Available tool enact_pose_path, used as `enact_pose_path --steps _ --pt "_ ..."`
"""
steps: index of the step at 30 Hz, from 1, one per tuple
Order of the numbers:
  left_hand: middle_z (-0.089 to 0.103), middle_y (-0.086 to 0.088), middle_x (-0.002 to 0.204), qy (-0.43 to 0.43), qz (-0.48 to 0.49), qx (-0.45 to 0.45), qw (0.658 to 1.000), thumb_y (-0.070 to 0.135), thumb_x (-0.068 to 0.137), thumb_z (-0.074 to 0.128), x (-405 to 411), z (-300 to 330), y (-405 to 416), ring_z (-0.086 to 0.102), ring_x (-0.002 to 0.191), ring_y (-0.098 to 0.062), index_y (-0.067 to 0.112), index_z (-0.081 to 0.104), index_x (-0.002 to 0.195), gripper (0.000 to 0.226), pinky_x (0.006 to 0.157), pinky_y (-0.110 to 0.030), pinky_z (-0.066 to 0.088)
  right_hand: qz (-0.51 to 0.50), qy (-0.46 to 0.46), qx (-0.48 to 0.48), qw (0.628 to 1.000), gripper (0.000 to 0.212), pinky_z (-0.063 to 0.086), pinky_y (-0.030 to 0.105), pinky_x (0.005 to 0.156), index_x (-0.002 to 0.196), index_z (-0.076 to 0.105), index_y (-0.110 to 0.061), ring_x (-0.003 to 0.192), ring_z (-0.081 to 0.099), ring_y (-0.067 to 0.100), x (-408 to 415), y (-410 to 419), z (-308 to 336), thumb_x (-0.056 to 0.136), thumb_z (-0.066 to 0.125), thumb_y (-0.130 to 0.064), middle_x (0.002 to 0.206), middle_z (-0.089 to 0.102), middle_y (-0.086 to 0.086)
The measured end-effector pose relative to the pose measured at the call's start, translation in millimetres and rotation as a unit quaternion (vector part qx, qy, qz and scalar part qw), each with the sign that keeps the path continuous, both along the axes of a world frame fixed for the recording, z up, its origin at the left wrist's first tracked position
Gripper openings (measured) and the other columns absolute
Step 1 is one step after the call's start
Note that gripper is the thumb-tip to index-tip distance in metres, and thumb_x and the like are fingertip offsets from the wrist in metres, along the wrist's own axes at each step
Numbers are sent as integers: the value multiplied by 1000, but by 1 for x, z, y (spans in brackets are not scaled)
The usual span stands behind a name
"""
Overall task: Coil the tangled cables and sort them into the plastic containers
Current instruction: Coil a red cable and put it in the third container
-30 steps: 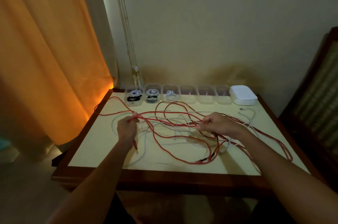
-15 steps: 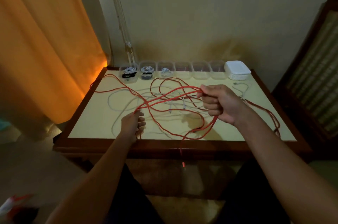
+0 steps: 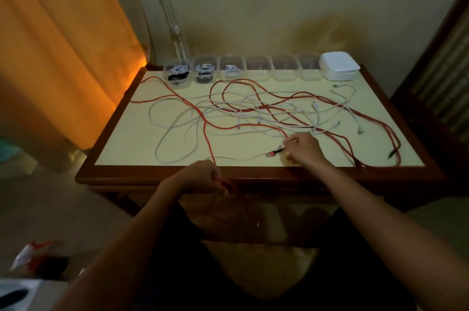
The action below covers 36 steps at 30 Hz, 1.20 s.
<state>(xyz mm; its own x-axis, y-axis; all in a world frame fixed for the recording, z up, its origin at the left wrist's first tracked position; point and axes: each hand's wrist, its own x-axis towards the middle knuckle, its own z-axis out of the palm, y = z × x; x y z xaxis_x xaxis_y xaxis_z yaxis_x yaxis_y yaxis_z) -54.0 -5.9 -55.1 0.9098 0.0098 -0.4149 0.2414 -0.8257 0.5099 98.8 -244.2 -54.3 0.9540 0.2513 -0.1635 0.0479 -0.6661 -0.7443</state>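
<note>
Left hand grips red cable; right hand pinches its plug

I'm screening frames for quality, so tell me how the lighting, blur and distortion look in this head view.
Head view: dim, warm light, brightest glow through the orange curtain; the right hand is slightly motion-blurred over the red cable near its plug; the left hand is soft and the red strand beside it smeared; wide-angle bending bows the table edge; corners fall dark.

Wood-rimmed table with tangled red cables, white cables, plastic containers, stacked lids.
</note>
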Motion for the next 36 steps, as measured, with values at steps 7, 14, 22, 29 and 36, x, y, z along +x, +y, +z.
enact_pose_path --steps 7,14,22,29,36 --pt "69 2 99 52 -67 8 996 41 86 68 6 -25 -30 63 87 -9 17 70 100 28 77 -25 49 34 -35 -189 981 35 36 29 54 72 48 -13 68 57 25 34 17 -14 94 57 -39 70 55 5" --pt "62 0 70 -241 344 100 902 36 92 58 29 -20 -6 60 67 -19 13 59 78 27 63 -33 50 9 -37 -181 983 15 37 29 53 85 60 -3 77 61 27 47 19 -25 90 61 -16 75 58 7" --pt "59 -5 83 -119 328 111 930 28 95 53 58 -38 9 53 71 -16 7 57 97 21 65 -32 44 -51 -150 61 986 21 36 16 56 87 62 -4 71 54 15 28 -5 -24 99 55 -20 79 61 5" --pt "59 -4 82 -189 392 81 896 28 94 53 49 -35 7 55 71 -18 11 53 97 17 61 -31 41 -4 -100 208 973 18 42 16 60 97 65 -13 71 56 0 0 -22 1 101 47 -12 76 61 -16" --pt "66 -11 107 -94 405 83 906 61 94 42 72 -31 -2 62 95 -28 6 58 115 61 78 -40 49 263 106 131 950 21 48 23 72 87 72 -13 70 62 11 -28 -34 2 93 57 0 71 67 5"
